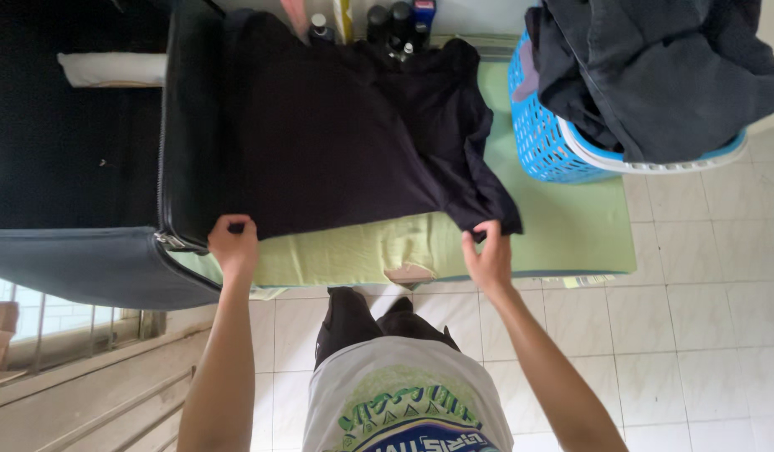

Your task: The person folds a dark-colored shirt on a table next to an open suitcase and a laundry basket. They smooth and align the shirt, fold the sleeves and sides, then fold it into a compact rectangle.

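Note:
A dark shirt [345, 125] lies spread over a light green mat [563, 226] and partly over an open black suitcase [186, 125] on the left. My left hand [233, 243] grips the shirt's near edge beside the suitcase rim. My right hand [487, 255] pinches the shirt's near right corner, next to a loose sleeve. Both arms reach forward from my body, and the shirt's far end reaches the bottles at the back.
A blue plastic laundry basket [542, 138] heaped with dark clothes [655, 67] stands at the right on the mat. Several bottles [395, 25] line the far edge. White floor tiles [705, 335] lie to the right, a metal railing [77, 368] at lower left.

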